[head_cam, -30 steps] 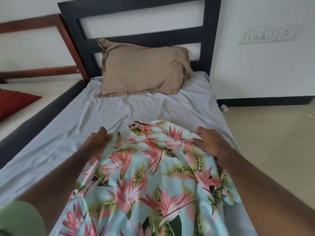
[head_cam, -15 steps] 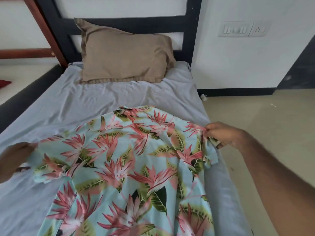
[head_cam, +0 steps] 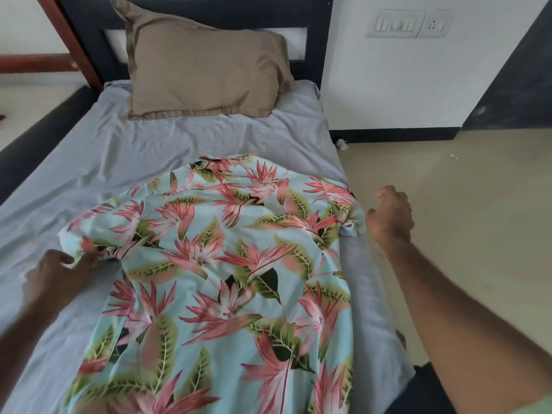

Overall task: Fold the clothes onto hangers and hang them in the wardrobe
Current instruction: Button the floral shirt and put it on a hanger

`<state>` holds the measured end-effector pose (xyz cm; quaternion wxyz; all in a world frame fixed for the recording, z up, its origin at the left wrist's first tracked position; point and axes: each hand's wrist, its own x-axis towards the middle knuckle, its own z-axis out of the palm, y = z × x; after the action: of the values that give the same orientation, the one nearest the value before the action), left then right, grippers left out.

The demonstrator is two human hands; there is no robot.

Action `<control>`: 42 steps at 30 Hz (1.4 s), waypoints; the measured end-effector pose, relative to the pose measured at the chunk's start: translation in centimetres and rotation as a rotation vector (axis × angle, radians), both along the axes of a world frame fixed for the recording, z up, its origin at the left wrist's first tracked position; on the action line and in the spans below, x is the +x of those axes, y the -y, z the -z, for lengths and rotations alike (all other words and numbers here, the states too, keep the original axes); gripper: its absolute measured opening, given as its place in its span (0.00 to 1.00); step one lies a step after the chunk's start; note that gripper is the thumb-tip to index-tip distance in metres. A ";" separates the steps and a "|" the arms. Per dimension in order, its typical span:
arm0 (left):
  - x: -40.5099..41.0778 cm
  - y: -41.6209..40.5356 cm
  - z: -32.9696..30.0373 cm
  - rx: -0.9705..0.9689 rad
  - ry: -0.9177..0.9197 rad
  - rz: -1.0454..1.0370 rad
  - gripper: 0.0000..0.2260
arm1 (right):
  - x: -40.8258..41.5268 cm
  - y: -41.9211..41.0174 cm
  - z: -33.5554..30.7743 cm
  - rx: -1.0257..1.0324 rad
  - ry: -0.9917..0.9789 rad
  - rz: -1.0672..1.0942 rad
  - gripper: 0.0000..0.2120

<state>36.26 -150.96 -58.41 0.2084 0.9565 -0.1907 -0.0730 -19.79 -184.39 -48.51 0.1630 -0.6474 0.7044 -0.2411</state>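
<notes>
A light blue shirt with pink flowers and green leaves [head_cam: 227, 264] lies spread flat, back side up, on the grey bedsheet [head_cam: 134, 156]. Its collar points toward the pillow and both short sleeves are stretched out sideways. My left hand [head_cam: 56, 273] rests at the end of the left sleeve, fingers loosely spread and touching the cloth's edge. My right hand [head_cam: 388, 216] hovers just off the right sleeve's end at the bed's right edge, fingers relaxed and holding nothing. No hanger or wardrobe is in view.
A tan pillow [head_cam: 206, 64] leans on the dark headboard [head_cam: 313, 40]. Another bed with a red-brown frame [head_cam: 74, 46] stands to the left. Beige floor [head_cam: 463, 219] runs along the right of the bed, below a white wall with a switch plate [head_cam: 409, 23].
Both hands pulled the sleeves outward and spread the shirt flat. The right hand has let go of the right sleeve and opened; the left hand has loosened at the left sleeve.
</notes>
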 end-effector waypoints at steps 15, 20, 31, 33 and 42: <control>-22.6 -14.0 -10.4 0.249 -0.269 0.216 0.26 | -1.4 -21.9 0.1 0.718 0.035 -0.374 0.29; -24.7 -17.2 -10.9 -0.277 -0.654 0.169 0.10 | -2.4 -24.6 -0.4 0.695 0.269 -0.423 0.16; -23.6 -23.4 -11.9 -0.021 -0.889 0.333 0.11 | -3.2 -28.9 -1.6 0.059 -0.301 -0.626 0.32; -22.8 -23.9 -11.8 -0.021 -0.913 0.186 0.17 | -2.2 -30.3 -2.8 0.076 -0.173 -0.877 0.22; -30.1 -23.2 -8.4 0.093 0.233 0.997 0.34 | 1.1 -36.0 -0.9 0.236 -0.387 -1.257 0.14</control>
<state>6.16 -127.73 -50.02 0.0827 0.7594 -0.6420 -0.0650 -18.70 -148.37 -47.62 0.2130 -0.9442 0.2310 0.0988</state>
